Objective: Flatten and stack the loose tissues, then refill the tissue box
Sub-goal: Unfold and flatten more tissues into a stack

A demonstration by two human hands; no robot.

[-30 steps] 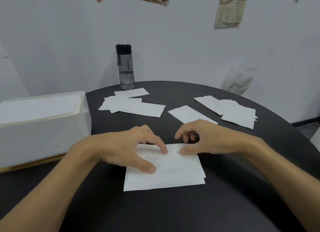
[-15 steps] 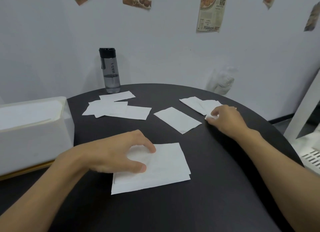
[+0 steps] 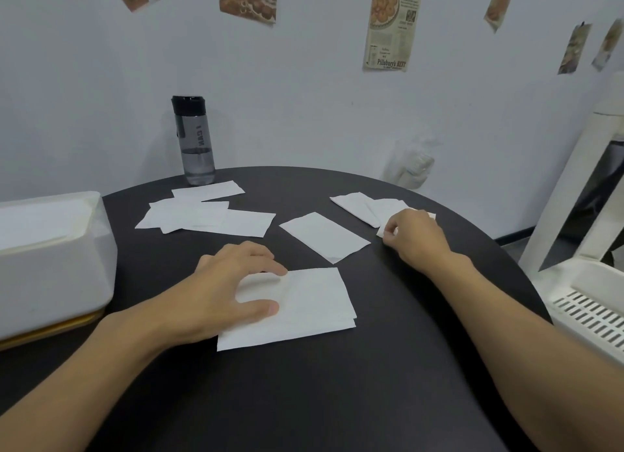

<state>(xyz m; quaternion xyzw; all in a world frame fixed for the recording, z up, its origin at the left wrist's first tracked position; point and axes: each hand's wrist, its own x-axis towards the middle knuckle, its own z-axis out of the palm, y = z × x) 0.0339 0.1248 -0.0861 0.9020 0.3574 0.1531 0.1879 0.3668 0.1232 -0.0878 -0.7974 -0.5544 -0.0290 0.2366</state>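
Table: round black table, bearing everything below.
Box: white plastic tissue box, at the left edge.
Loose tissues: flat white paper, in a far-left cluster, a single sheet at centre and a far-right pile.
Stack: flattened white tissue stack, near centre.
Left hand: mine, spread over the stack's left half, fingertips and thumb pressing, gripping nothing.
Right hand: mine, fingers curled, pinching one white tissue at the pile's near edge.
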